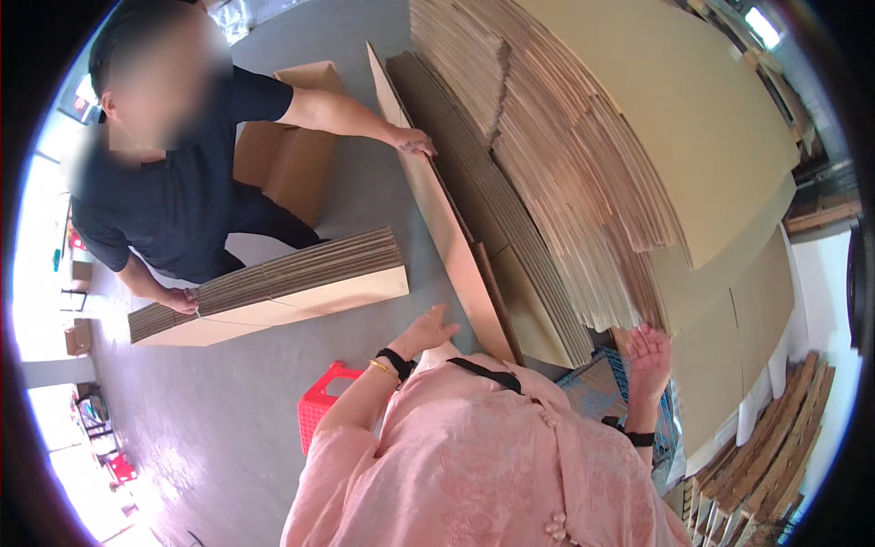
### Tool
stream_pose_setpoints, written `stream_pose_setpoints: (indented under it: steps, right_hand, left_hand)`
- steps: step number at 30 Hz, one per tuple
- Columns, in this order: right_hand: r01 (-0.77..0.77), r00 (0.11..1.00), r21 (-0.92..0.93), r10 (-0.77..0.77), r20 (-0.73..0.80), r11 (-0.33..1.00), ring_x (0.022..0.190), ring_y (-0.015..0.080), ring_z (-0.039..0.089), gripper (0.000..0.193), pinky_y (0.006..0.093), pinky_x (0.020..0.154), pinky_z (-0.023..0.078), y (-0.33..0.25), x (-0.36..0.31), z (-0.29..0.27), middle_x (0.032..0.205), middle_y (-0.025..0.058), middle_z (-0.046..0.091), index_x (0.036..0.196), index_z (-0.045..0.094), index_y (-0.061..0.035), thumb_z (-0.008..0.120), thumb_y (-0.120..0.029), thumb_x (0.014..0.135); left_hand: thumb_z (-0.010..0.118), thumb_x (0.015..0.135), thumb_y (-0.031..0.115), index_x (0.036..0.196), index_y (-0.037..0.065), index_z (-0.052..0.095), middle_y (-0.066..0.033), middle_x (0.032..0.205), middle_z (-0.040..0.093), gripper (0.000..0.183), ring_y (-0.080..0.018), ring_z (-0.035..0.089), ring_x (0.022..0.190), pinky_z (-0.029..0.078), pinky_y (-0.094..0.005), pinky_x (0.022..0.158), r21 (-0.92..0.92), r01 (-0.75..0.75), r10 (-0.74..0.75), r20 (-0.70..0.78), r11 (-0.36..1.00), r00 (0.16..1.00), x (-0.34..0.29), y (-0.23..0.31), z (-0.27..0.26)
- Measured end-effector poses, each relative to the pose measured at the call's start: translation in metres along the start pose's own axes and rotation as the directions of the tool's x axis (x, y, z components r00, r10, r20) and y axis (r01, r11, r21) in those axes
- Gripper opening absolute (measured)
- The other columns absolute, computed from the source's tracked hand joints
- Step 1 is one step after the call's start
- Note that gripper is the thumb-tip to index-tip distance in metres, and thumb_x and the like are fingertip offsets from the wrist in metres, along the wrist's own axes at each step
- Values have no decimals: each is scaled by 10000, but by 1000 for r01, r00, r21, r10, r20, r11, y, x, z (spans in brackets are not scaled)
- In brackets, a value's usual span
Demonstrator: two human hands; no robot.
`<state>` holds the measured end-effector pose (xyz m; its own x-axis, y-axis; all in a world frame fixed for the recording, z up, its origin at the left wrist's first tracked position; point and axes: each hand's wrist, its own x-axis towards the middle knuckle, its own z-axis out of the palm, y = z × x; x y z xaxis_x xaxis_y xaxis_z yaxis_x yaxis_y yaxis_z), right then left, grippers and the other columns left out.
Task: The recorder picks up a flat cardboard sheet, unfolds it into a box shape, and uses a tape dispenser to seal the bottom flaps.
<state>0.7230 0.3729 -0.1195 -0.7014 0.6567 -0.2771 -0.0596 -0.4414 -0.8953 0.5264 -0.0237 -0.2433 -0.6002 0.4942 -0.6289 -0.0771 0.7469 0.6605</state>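
My left hand (428,330) hovers in front of my body with its fingers apart and nothing in them. Closest to it is a flat cardboard sheet (456,251) standing on edge, which leans by a row of folded cardboard (497,214). On the other side, my right hand (649,363) is raised with spread fingers, at the near corner of a tall stack of flattened cardboard (583,155); whether it touches the stack I cannot tell. A co-worker's hand (415,141) rests on the top edge of the sheet. Their other hand (180,301) grips a tied bundle of flattened cartons (292,287).
A red plastic stool (321,401) stands to my left on the grey floor (219,392). Behind the co-worker is a brown carton (283,164). A blue wire crate (597,392) lies close to my right side, and wooden boards (766,447) are piled at the lower right.
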Motion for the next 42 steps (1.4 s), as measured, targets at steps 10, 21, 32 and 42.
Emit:
stream_pose_setpoints:
  steps: [10, 21, 32, 42]
  right_hand:
    - [-116, 993, -63, 116, 5, 991, 916, 211, 661, 276, 330, 776, 543, 19, -16, 12, 1126, 122, 649, 1092, 574, -53, 466, -300, 1034]
    - [-168, 974, -342, 208, 85, 925, 830, 171, 672, 227, 304, 720, 537, 53, -11, 43, 1000, 91, 683, 1053, 590, -47, 493, -250, 1030]
    - [-76, 862, -733, 414, 292, 676, 828, 110, 629, 173, 266, 698, 509, 141, 15, 50, 931, 26, 660, 1053, 601, -53, 568, -209, 986]
    - [100, 827, -838, 423, 370, 537, 802, 95, 605, 173, 252, 670, 490, 179, 28, 56, 886, 14, 643, 1046, 612, -34, 577, -185, 969]
  left_hand:
    - [573, 906, 390, 1225, -36, 565, -278, 1199, 615, 532, -422, 599, 1107, 469, -460, 960, 110, -139, 125, 118, 984, 985, 22, -16, 37]
    - [580, 881, 390, 1061, -28, 643, -278, 1120, 639, 459, -418, 602, 1084, 483, -450, 920, 158, -120, 95, 159, 980, 983, 7, -55, 40]
    - [563, 887, 406, 1190, -60, 610, -275, 1205, 624, 558, -401, 584, 1157, 468, -444, 978, 88, 61, -69, 87, 994, 994, -24, -97, 33]
    - [571, 852, 393, 1108, -47, 674, -279, 1106, 667, 519, -409, 637, 1065, 501, -459, 933, -17, 275, -273, 76, 961, 959, -54, -141, 31]
